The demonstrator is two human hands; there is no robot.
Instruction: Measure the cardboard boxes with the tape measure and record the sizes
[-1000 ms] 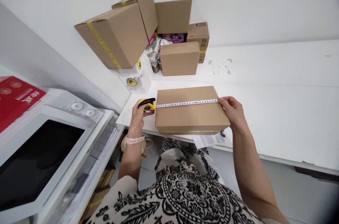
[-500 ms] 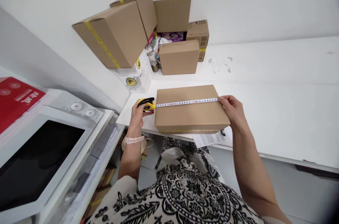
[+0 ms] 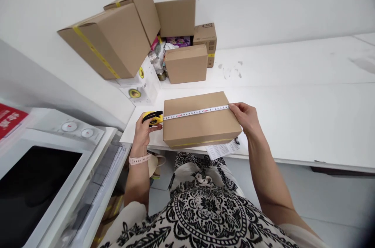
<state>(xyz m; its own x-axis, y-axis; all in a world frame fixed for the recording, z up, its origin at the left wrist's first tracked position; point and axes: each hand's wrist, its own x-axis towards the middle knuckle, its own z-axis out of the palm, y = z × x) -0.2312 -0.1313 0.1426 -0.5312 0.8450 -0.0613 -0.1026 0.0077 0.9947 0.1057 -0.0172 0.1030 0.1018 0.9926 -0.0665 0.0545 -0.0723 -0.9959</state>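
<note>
A closed brown cardboard box lies near the front edge of the white table. Across its top runs the white blade of a tape measure, pulled out lengthwise. My left hand is closed around the yellow and black case, beside the box's left end. At the right end, my right hand pinches the blade's tip against the box's top edge; its fingertips hide the tip. A strip of yellow tape shows low on the box's front side.
Large cardboard boxes are stacked on a white avocado-print box at the back left. Another brown box stands behind the measured one. A printed sheet sticks out under the box's front. A white microwave is at the left.
The view has shifted to the right, so things sit further left in the picture. Both hands keep hold of the tape measure, stretched across the same box.
</note>
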